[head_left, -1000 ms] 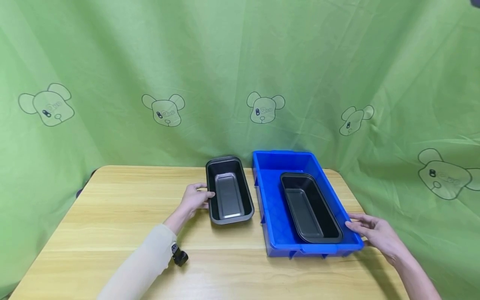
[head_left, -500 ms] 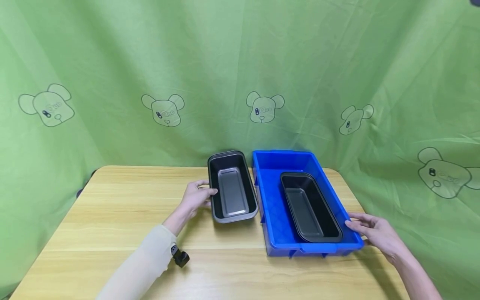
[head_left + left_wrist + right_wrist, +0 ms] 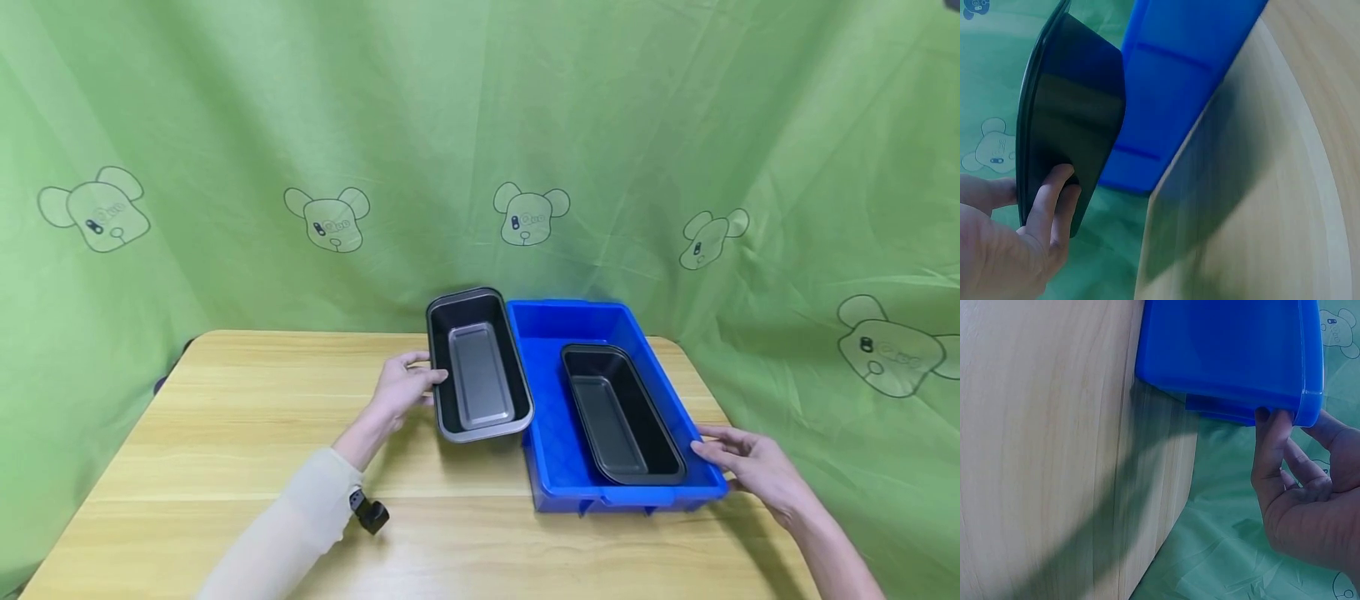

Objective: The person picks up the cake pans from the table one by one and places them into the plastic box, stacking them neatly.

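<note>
My left hand (image 3: 405, 385) pinches the long left side of a black loaf pan (image 3: 482, 375), thumb over the rim and fingers against the outer wall. In the left wrist view this loaf pan (image 3: 1075, 94) is raised off the wooden table, its shadow falling below. Its right edge overlaps the left rim of a blue plastic bin (image 3: 540, 471) in the head view. A second black loaf pan (image 3: 618, 417) lies inside that bin, toward its right side. My right hand (image 3: 757, 471) grips the bin's right rim near the front corner, thumb on one side and fingers on the other.
The wooden table (image 3: 225, 417) carries the bin at its right part. A green curtain (image 3: 420, 125) with printed bear faces hangs behind and around the table. A small black device (image 3: 370, 512) is strapped at my left wrist.
My left hand has lifted the loaf pan and carried it to the right, so it now overlaps the bin's left rim. The right hand and the bin have stayed put.
</note>
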Demonstrator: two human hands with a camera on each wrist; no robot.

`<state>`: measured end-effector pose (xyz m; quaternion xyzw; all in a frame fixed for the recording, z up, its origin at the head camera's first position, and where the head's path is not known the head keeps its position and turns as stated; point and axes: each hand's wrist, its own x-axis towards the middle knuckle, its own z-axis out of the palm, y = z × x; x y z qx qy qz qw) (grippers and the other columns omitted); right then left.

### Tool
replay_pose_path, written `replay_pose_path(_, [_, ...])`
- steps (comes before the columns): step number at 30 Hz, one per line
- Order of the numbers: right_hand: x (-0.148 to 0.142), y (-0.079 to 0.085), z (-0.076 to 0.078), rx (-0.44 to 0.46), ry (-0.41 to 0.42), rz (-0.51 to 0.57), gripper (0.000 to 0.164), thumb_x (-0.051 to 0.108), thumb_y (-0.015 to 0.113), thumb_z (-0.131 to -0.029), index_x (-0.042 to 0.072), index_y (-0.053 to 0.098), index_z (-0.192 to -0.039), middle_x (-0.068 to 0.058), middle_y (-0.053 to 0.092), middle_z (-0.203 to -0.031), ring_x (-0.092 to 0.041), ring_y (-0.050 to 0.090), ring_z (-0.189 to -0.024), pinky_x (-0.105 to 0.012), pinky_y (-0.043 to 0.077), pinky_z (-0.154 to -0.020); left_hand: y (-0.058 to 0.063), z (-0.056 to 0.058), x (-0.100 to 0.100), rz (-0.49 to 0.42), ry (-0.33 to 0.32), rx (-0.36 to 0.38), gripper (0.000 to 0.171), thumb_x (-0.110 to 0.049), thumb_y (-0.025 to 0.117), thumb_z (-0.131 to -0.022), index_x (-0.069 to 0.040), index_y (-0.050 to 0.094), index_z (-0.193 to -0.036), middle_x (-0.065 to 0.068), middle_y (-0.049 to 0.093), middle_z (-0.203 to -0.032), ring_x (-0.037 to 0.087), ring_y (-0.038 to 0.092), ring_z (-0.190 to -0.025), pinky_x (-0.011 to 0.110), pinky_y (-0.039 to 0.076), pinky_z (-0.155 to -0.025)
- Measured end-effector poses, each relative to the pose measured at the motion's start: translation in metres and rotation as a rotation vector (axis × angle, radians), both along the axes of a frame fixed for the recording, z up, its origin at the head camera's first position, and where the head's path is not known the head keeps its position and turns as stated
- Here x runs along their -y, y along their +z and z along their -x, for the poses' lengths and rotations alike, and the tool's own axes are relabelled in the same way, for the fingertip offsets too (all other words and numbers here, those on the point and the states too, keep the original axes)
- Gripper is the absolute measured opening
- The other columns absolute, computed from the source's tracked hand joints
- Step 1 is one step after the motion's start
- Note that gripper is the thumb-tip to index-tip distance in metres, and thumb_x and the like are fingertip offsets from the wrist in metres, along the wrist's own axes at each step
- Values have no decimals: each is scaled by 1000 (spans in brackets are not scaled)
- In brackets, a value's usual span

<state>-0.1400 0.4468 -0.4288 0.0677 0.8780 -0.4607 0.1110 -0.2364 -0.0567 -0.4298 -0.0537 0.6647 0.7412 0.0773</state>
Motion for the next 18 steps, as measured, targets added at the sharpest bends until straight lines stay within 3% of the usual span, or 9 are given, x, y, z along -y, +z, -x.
replay_pose_path(10, [1, -1, 1, -4, 0, -19, 70, 32, 64, -106, -10, 38, -156, 18, 75, -102, -4, 73, -89, -32, 65, -71, 10, -2, -16, -22, -5, -1, 45, 3, 74, -90, 2, 63, -133, 13, 78, -101, 9, 71, -68, 20, 60, -53])
replay_pose_path(18, [1, 1, 0, -7, 4, 5, 72, 33, 66, -105, -10, 40, -155, 17, 76, -103, -6, 75, -90, -34, 67, -74, 18, -4, -32, -55, -22, -13, 42, 3, 74, -90, 3, 64, -132, 7, 76, -94, 9, 70, -68, 19, 60, -52])
